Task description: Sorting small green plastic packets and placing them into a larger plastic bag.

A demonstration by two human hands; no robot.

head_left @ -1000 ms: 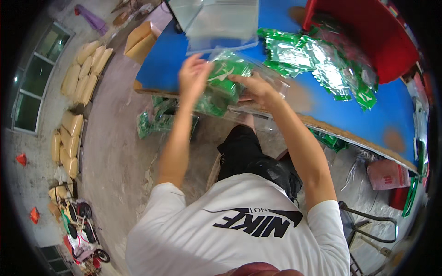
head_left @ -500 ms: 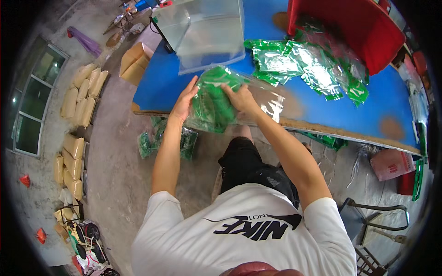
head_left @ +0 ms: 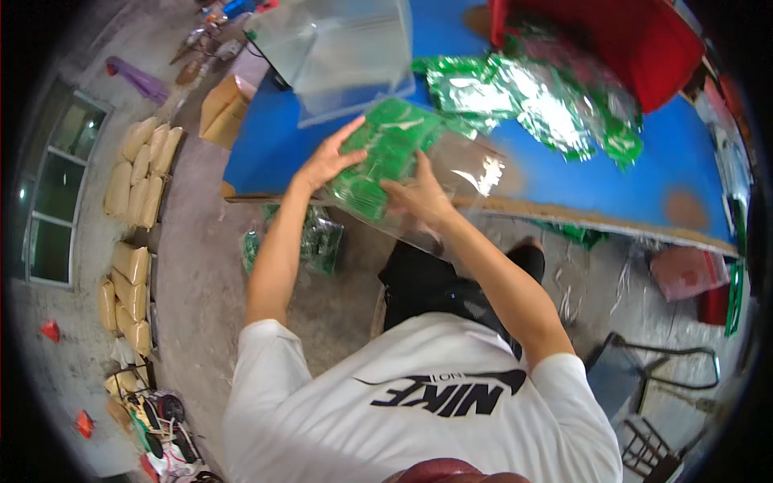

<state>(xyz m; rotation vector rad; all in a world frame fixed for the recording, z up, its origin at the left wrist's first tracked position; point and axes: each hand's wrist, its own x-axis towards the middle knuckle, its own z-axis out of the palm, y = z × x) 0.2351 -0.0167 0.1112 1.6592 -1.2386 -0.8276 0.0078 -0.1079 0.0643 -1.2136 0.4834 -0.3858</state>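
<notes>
A clear plastic bag (head_left: 455, 171) with green packets (head_left: 386, 157) inside is between my hands, at the table's near edge. My left hand (head_left: 328, 163) grips its left side, fingers over the front and the rest bent behind. On the lower right side my right hand (head_left: 423, 196) presses the bag, its thumb raised along the green stack. The bag's loose transparent end sticks out to the right past my right hand. Farther back lies a pile of shiny green packets (head_left: 515, 97) on the blue table (head_left: 266, 153).
A red bin (head_left: 604, 48) lies tipped behind the packet pile. A stack of clear bags (head_left: 354, 60) stands at the back left. Beneath the table's left end are bagged green packs (head_left: 320, 245). A metal-framed chair (head_left: 684, 362) stands at right, and tan sacks (head_left: 145, 173) line the left wall.
The green packets have turned and tilted, now forming a flatter, squarer block in the bag. My right hand has shifted down the bag, and my left hand's fingers reach farther over it.
</notes>
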